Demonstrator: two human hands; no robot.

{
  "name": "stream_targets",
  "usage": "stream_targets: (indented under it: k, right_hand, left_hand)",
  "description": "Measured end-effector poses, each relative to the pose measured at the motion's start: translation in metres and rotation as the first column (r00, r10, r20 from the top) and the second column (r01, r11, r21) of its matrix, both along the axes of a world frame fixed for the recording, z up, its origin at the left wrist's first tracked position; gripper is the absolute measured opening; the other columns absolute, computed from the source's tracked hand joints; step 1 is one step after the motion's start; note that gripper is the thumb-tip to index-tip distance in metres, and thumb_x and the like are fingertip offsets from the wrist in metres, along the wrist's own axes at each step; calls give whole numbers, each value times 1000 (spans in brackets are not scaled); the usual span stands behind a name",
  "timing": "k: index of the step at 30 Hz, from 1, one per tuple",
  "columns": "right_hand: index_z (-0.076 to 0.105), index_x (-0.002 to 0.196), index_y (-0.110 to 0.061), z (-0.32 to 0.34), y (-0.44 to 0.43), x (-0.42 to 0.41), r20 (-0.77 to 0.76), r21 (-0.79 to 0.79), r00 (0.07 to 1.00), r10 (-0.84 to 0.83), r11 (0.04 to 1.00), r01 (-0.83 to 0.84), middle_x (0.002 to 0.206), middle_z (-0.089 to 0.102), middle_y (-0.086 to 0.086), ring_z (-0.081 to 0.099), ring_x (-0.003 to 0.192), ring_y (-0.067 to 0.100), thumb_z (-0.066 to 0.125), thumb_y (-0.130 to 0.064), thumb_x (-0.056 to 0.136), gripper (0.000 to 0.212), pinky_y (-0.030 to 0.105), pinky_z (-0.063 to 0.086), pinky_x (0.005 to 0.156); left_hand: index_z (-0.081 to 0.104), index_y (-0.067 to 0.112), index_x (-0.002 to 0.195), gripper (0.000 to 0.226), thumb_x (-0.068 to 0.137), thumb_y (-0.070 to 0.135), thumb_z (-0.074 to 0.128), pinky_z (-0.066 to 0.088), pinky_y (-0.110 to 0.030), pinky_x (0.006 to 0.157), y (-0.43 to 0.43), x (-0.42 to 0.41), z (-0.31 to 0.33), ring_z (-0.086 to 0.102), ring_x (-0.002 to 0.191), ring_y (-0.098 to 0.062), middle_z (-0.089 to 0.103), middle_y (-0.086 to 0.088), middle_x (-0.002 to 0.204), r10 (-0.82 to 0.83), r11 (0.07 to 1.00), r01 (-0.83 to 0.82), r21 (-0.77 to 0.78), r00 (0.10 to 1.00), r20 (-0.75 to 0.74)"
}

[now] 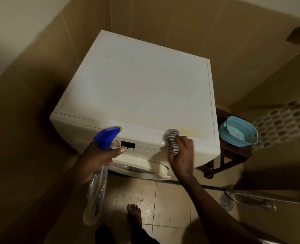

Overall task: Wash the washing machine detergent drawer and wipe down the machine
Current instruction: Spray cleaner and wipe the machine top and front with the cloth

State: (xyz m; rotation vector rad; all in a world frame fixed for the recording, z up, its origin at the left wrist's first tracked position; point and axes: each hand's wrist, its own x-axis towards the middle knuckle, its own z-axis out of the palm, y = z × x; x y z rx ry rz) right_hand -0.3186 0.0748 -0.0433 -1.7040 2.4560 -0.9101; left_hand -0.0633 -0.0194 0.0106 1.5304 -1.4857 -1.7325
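Right grip [181,155] presses cloth [172,142] on machine [142,88] beside basin [238,131].

The tiled floor [172,205] carries a white washing machine [142,88] set into the corner of the walls, a dark brown stool [233,155] touching the machine's right side, and one bare foot [134,214] in front. A light blue basin [238,132] sits on the stool. A round metal drain [226,201] is set in the floor at the right.
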Motion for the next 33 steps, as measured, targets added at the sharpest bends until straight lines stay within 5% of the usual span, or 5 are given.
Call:
stream_targets:
  k: [3,12,19,27,33]
  right_hand:
    - [62,98,-9,3,-6,0,69,-8,971,-227,974,228,94,57,9,45,84,25,50,-8,68,32,37,42,68]
    - [60,94,-11,8,-45,59,-43,55,979,201,978,-199,90,56,6,43,78,24,51,-13,62,34,33,34,67]
    - [63,96,-8,5,-44,62,85,-42,995,-47,998,51,92,58,8,45,86,23,51,-6,65,33,34,41,72]
    - [60,95,-9,11,-72,110,-18,36,964,265,964,-264,94,57,6,42,83,22,55,-5,57,39,28,30,69]
    - [65,99,-8,1,-41,68,46,0,995,93,996,-93,95,58,6,44,86,20,46,-12,69,36,33,38,71]
  left_hand:
    - [66,9,101,29,77,18,80,54,-23,52,-2,12,-3,60,53,-18,64,-16,75,14,1000,-14,-1,1000,-13]
    - [66,5,102,30,77,17,79,51,-25,54,-2,33,-9,58,54,-15,65,-8,77,51,998,-50,34,998,-39]
    - [65,9,97,23,79,15,78,52,-17,50,-8,52,-5,57,51,-12,63,-12,71,130,991,-128,38,990,-61]
    - [66,9,98,24,79,18,79,52,-27,55,-3,65,-12,57,56,-19,64,-6,69,118,993,-118,7,992,-37]
    - [66,9,99,25,79,16,79,51,-27,57,2,74,-11,58,60,-21,65,-11,75,142,990,-140,35,988,-63]
